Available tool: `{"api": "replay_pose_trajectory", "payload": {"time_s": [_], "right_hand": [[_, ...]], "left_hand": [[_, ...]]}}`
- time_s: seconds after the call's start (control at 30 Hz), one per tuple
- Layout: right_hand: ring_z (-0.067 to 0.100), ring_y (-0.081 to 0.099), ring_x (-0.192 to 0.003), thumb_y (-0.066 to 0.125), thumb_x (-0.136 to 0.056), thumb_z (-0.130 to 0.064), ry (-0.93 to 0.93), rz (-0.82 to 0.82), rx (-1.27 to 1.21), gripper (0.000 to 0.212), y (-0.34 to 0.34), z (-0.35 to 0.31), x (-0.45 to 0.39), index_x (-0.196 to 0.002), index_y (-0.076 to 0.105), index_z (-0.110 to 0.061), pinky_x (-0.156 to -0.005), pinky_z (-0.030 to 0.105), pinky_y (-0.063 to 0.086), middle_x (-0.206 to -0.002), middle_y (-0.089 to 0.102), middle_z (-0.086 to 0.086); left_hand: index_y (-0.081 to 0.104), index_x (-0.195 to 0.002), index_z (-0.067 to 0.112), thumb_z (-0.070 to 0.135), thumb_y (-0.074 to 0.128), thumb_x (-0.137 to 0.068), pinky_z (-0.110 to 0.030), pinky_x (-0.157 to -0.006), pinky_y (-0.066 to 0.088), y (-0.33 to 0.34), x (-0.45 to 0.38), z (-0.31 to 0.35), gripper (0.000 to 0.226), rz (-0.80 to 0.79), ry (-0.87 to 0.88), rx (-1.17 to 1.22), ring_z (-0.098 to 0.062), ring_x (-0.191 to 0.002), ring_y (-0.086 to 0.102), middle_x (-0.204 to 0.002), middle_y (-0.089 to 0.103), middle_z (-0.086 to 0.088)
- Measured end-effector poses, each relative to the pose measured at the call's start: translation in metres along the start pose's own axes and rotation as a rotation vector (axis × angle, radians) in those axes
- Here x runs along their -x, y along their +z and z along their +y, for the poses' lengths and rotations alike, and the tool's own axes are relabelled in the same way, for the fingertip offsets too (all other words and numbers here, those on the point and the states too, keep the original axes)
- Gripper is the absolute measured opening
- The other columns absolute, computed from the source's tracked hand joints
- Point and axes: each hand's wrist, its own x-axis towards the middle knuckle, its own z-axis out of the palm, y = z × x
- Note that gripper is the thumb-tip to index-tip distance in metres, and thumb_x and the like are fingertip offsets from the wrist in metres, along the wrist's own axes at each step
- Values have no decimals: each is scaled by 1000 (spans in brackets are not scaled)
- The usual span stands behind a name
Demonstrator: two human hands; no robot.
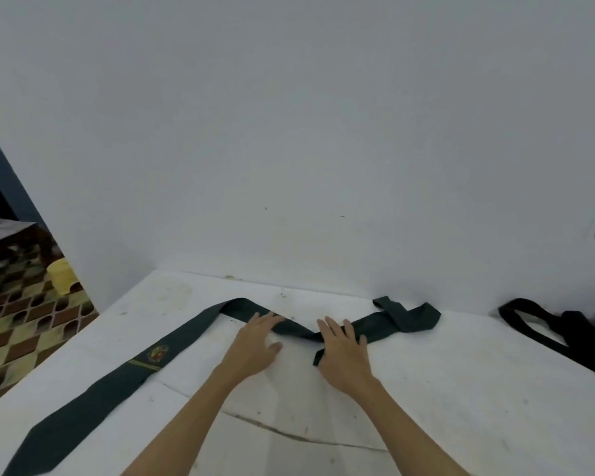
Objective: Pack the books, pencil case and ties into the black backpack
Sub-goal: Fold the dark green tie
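No words or numbers can be read here. The dark green tie [93,386] has a small badge, but it is too blurry.

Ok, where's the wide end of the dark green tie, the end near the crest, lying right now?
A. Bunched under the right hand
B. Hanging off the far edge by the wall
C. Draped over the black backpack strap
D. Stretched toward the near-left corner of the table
D: the dark green tie runs from the hands down to its pointed wide end at the near-left of the white table, with the crest along that stretch.
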Motion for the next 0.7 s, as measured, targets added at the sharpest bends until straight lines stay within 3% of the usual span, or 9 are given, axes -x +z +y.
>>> {"api": "replay_pose_trajectory", "payload": {"time_s": [0.07, 0.1, 0.17, 0.27, 0.33, 0.4, 0.47, 0.57, 0.7], "right_hand": [[31, 30, -136, 49, -89, -14, 26, 111, -6, 47, 6, -3, -7, -136, 43, -11, -107, 51, 26, -140, 44, 4], [34, 48, -119, 60, -80, -11, 4, 196, -9, 33, 8, -5, -11, -113, 61, -9, -96, 51, 36, -118, 59, 6], [28, 62, -79, 76, -55, -6, -21, 350, 18, 20, 9, -6, -16, -69, 64, -13, -72, 45, 48, -75, 62, 1], [24, 57, -91, 60, -80, -9, -5, 343, -5, 5, -9, -9, -20, -83, 62, -13, -90, 40, 37, -87, 64, 0], [20, 55, -95, 49, -90, -14, 10, 434, -1, 11, -22, -2, -24, -93, 60, -14, -98, 35, 30, -93, 64, -2], [20, 57, -86, 52, -91, -16, 14, 527, -48, 8, -42, 1, -21, -91, 60, -14, -94, 34, 34, -86, 65, -2], [19, 57, -75, 57, -90, -18, 59, 597, -186, 8, -66, 6, -16, -86, 60, -12, -82, 32, 41, -76, 63, -1], [18, 51, -60, 66, -85, -20, 182, 580, -660, 21, -114, 12, -1, -72, 58, -5, -60, 27, 41, -64, 59, 7], [12, 45, -56, 67, -85, -15, 149, 437, -968, 21, -177, 20, 32, -69, 55, -7, -54, 16, 37, -61, 51, 3]], "left_hand": [[36, -143, 31, 30, 55, -93, -43, -118, 11, 0, -11, 3, 54, -68, 71, -40, -18, -147, 7, -156, 22, 7], [39, -141, 32, 32, 56, -92, -48, -117, 8, 0, -17, 6, 52, -103, 98, -62, -18, -147, 8, -156, 23, 8], [53, -131, 27, 32, 58, -91, -47, -116, 9, 1, -25, 9, 41, -113, 139, -54, -18, -144, 17, -151, 33, 6], [66, -97, 20, 27, 61, -89, -25, -91, 39, -1, -33, 14, 11, -45, 146, 151, -14, -110, 56, -115, 64, 5], [60, -82, 24, 28, 60, -90, -21, -68, 42, -13, -36, 22, 9, -86, 127, 277, -9, -76, 59, -85, 67, 6], [59, -78, 24, 28, 60, -91, -24, -67, 44, -28, -38, 33, 14, -125, 127, 405, -6, -61, 57, -64, 63, 10], [63, -82, 19, 26, 59, -92, -24, -66, 49, -46, -35, 52, 13, -160, 143, 563, -9, -57, 63, -59, 66, 9], [65, -89, 10, 23, 59, -93, -18, -54, 49, -76, -24, 90, 15, -190, 174, 756, -10, -50, 62, -58, 66, 3], [66, -91, 14, 26, 55, -95, -15, -55, 47, -114, -9, 142, 17, -191, 266, 869, -11, -60, 65, -70, 70, 2]]}}
